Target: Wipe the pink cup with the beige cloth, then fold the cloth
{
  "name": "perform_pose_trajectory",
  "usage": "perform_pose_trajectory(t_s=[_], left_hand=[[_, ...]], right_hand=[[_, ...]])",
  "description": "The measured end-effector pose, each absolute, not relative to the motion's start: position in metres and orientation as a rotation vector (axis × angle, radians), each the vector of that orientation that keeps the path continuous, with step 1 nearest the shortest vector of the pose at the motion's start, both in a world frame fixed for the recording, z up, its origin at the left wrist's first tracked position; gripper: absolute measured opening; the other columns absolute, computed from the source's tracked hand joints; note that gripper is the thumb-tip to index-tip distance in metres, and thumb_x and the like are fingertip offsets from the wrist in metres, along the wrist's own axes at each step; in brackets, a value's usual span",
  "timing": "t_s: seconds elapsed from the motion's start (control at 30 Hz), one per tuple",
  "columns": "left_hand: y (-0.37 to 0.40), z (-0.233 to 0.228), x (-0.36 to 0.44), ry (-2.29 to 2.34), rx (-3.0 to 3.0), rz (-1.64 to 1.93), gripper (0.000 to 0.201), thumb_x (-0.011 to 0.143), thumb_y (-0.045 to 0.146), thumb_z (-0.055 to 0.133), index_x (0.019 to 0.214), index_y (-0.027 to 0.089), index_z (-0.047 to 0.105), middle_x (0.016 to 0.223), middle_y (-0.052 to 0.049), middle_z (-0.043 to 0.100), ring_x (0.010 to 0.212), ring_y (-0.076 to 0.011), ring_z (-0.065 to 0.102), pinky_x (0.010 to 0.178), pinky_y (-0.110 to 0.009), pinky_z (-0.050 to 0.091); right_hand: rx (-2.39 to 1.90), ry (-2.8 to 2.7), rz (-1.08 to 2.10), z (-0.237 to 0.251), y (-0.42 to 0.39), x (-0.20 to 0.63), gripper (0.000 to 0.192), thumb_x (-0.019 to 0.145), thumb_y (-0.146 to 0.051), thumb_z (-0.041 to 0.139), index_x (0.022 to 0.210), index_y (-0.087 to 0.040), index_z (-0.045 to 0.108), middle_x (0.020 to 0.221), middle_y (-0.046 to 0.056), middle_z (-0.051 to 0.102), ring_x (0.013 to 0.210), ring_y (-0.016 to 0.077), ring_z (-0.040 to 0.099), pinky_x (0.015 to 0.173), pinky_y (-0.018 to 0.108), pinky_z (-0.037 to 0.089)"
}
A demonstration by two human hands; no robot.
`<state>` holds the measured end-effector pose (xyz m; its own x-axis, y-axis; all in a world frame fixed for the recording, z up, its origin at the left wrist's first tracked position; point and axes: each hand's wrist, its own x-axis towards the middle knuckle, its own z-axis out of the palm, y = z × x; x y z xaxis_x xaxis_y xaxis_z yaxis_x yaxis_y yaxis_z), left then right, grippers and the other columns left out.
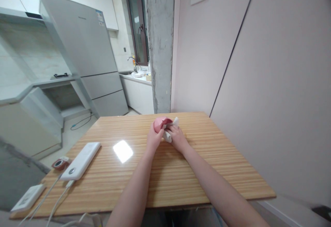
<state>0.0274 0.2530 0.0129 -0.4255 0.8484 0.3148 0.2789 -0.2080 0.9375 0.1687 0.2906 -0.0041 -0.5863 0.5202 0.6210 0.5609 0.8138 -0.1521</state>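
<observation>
My left hand (154, 138) grips a small pink cup-like object (160, 122), tilted on its side above the far middle of the wooden table (219, 158). My right hand (176, 135) holds a white cloth or tissue (168, 136) pressed against and into the opening of the pink object; a corner of the cloth (176, 120) sticks out past it. Both hands meet over the table, forearms stretched forward.
A white power bank (81, 160) with cables, a small red-brown round item (60, 164) and a flat white device (28, 197) lie at the table's left front. A grey fridge (88, 61), a concrete pillar (160, 44) and a sink counter (137, 77) stand beyond; a wall (271, 82) runs along the right.
</observation>
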Motion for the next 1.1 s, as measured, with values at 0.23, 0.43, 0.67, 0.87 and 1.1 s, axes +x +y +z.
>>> perform_pose_trajectory(t_s=[0.23, 0.43, 0.67, 0.87, 1.1], left_hand=[[0.258, 0.002, 0.059, 1.405, 0.992, 1.808, 0.066, 0.072, 0.042, 0.07, 0.125, 0.015, 0.042, 0.116, -0.014, 0.062, 0.105, -0.0215, 0.062, 0.09, -0.033, 0.049], [0.249, 0.018, 0.027, 1.596, 1.342, 1.669, 0.048, 0.07, 0.046, 0.07, 0.107, 0.018, 0.058, 0.095, -0.009, 0.068, 0.091, -0.0241, 0.065, 0.084, -0.037, 0.05], [0.26, 0.004, 0.054, 1.45, 0.915, 1.862, 0.061, 0.072, 0.038, 0.07, 0.12, 0.016, 0.041, 0.103, -0.011, 0.065, 0.089, -0.0191, 0.065, 0.08, -0.033, 0.052], [0.259, 0.011, 0.027, 1.692, 1.134, 1.666, 0.038, 0.073, 0.043, 0.067, 0.095, 0.015, 0.053, 0.087, -0.008, 0.065, 0.085, -0.0231, 0.064, 0.078, -0.037, 0.051], [0.263, -0.002, 0.053, 1.422, 0.986, 1.836, 0.081, 0.067, 0.04, 0.075, 0.132, 0.019, 0.032, 0.115, -0.013, 0.061, 0.101, -0.0215, 0.063, 0.088, -0.035, 0.049]], right_hand=[[-0.845, -2.171, -0.001, -0.006, 0.287, 0.166, 0.025, 0.085, -0.01, 0.053, 0.104, -0.017, 0.066, 0.1, 0.01, 0.066, 0.101, 0.0245, 0.053, 0.083, 0.038, 0.042], [-0.74, -2.283, -0.056, -0.006, 0.293, 0.167, 0.025, 0.083, -0.013, 0.058, 0.105, -0.022, 0.067, 0.107, 0.01, 0.064, 0.106, 0.0247, 0.052, 0.087, 0.039, 0.043], [-0.827, -2.179, 0.0, -0.01, 0.288, 0.16, 0.027, 0.086, -0.014, 0.054, 0.11, -0.018, 0.065, 0.103, 0.011, 0.065, 0.103, 0.0247, 0.053, 0.086, 0.039, 0.044], [-0.797, -2.334, -0.093, -0.007, 0.291, 0.161, 0.023, 0.086, -0.015, 0.056, 0.106, -0.022, 0.067, 0.112, 0.01, 0.064, 0.109, 0.0248, 0.051, 0.086, 0.04, 0.041], [-0.862, -2.207, -0.02, -0.008, 0.288, 0.164, 0.024, 0.086, -0.012, 0.055, 0.106, -0.017, 0.067, 0.103, 0.011, 0.067, 0.104, 0.0247, 0.053, 0.086, 0.038, 0.043]])
